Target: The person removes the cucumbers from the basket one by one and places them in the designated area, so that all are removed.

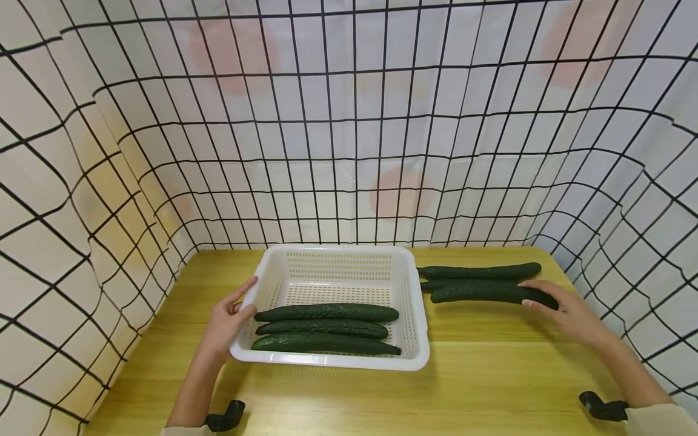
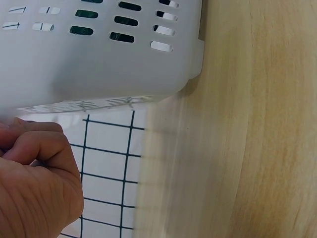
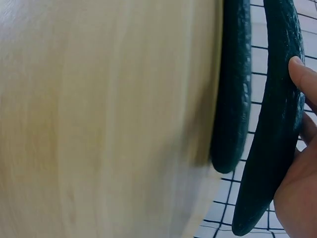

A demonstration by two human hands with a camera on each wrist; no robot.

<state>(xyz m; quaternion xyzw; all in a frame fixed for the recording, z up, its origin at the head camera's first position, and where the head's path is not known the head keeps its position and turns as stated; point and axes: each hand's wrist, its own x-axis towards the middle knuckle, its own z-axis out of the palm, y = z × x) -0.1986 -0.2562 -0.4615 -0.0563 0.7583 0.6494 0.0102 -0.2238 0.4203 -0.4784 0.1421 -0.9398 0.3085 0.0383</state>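
A white plastic basket (image 1: 329, 360) with slotted walls stands at the middle of the table. Three dark green cucumbers (image 1: 327, 327) lie side by side along its near side. My left hand (image 1: 225, 324) grips the basket's left rim, thumb over the edge; in the left wrist view its curled fingers (image 2: 44, 144) show beside the basket wall (image 2: 109, 69). To the right of the basket, my right hand (image 1: 569, 312) holds a cucumber (image 1: 485, 294) near its right end, between thumb and fingers. Two more cucumbers lie just behind that one, the farthest cucumber (image 1: 485, 272) along the back.
Black wire grid panels (image 1: 354, 139) with white cloth behind them enclose the back and both sides. The wooden table (image 1: 463, 381) extends in front of the basket. The left ends of the loose cucumbers come close to the basket's right wall.
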